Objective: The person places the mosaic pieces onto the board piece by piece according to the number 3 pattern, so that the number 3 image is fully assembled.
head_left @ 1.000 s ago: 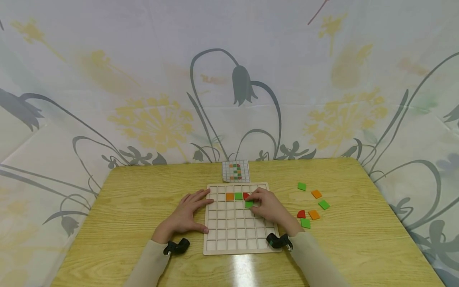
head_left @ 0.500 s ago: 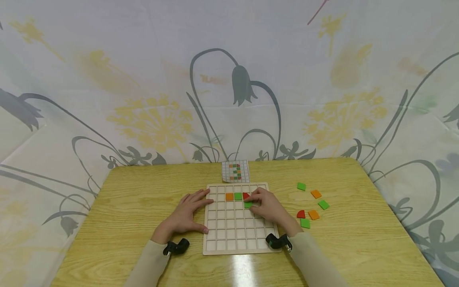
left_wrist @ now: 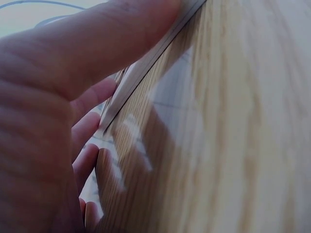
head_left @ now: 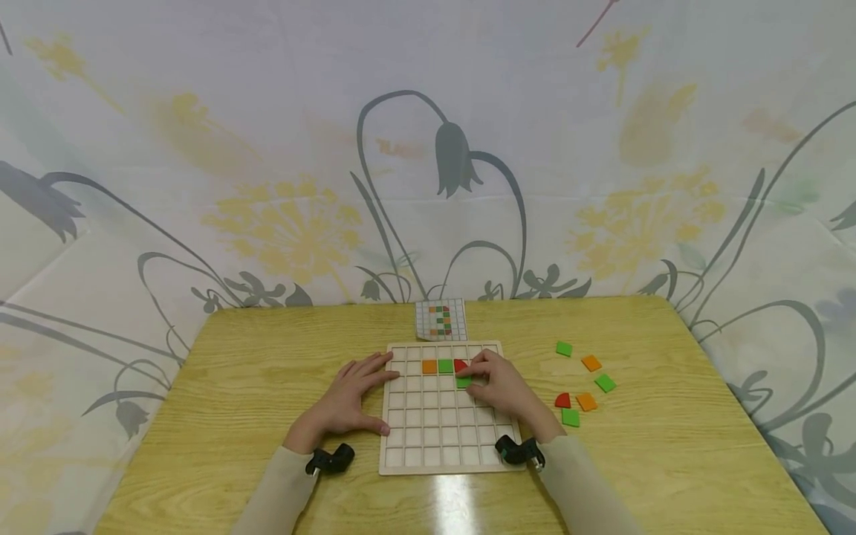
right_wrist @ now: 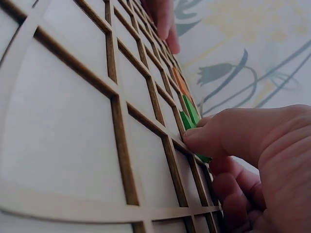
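A pale wooden grid board (head_left: 451,469) lies on the table in the head view. My left hand (head_left: 348,397) rests along its left side, fingers spread, with fingertips and thumb at the rim. My right hand (head_left: 501,386) pinches a green square tile (head_left: 464,383) between thumb and fingers over a cell in the third row. Just above that cell sits a red quarter-circle tile (head_left: 460,365), partly covered by the fingers. To its left in the same row are a green tile (head_left: 445,366) and an orange tile (head_left: 429,367). The right wrist view shows the pinched green tile (right_wrist: 186,121) tilted.
Behind the board lies a printed grid card (head_left: 440,319) with a coloured pattern. Loose on the table to the right are several green, orange and red tiles, among them an orange square (head_left: 591,363) and a red quarter-circle (head_left: 563,400). A patterned cloth (head_left: 287,148) hangs behind the table.
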Demonstrator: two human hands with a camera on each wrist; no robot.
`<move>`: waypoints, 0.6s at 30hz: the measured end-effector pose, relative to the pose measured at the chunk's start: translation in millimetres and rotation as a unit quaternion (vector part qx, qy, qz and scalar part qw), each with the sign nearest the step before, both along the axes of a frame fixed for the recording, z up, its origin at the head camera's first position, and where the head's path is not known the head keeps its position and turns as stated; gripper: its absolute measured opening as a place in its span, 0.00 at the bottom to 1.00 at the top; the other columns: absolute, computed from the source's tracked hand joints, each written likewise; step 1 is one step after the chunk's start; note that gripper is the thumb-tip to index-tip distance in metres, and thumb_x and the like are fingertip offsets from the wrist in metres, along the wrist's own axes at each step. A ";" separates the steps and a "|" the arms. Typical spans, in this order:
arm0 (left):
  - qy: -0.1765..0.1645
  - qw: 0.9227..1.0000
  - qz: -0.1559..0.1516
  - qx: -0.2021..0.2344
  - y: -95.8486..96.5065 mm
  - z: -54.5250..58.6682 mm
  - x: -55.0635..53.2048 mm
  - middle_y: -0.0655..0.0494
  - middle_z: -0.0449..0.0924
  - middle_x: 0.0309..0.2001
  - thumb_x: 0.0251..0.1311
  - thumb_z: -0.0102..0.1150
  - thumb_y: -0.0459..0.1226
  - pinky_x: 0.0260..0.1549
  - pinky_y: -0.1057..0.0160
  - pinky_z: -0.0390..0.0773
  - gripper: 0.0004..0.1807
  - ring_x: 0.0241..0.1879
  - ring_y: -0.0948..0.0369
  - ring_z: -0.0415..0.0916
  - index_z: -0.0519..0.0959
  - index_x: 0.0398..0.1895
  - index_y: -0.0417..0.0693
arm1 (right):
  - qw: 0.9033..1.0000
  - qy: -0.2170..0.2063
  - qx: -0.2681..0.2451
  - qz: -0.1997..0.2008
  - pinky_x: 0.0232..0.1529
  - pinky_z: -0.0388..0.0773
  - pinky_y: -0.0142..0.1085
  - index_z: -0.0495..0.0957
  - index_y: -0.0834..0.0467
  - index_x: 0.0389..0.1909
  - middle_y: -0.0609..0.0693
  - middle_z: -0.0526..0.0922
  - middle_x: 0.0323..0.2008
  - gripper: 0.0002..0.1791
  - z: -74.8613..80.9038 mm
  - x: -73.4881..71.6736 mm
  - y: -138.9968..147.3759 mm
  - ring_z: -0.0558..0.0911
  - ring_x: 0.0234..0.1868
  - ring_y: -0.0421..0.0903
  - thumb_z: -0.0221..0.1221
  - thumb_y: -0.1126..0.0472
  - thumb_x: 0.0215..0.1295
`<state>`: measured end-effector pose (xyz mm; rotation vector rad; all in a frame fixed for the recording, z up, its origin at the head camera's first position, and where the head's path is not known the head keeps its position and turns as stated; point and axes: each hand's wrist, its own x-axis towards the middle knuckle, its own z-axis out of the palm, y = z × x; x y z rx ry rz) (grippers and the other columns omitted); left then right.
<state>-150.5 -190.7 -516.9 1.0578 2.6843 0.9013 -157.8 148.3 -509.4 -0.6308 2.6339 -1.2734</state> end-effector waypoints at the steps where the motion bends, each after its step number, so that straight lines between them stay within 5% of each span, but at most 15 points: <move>1: 0.001 1.000 -0.001 0.000 0.2 0.4 0.0 0.49 0.50 0.78 0.42 0.76 0.59 0.69 0.36 0.42 0.52 0.77 0.46 0.44 0.70 0.72 0.50 | 1.000 0.001 0.000 0.000 0.38 0.71 0.38 0.88 0.54 0.46 0.44 0.73 0.40 0.12 -0.4 -0.2 0.2 0.70 0.38 0.45 0.66 0.67 0.62; 18: -0.006 1.000 0.002 -0.002 0.8 1.8 0.5 0.49 0.50 0.78 0.42 0.76 0.59 0.69 0.36 0.40 0.52 0.77 0.47 0.43 0.70 0.72 0.50 | 1.000 -0.015 -0.004 -0.010 0.38 0.72 0.38 0.86 0.52 0.44 0.44 0.76 0.39 0.11 0.7 -0.7 1.1 0.71 0.37 0.44 0.66 0.67 0.61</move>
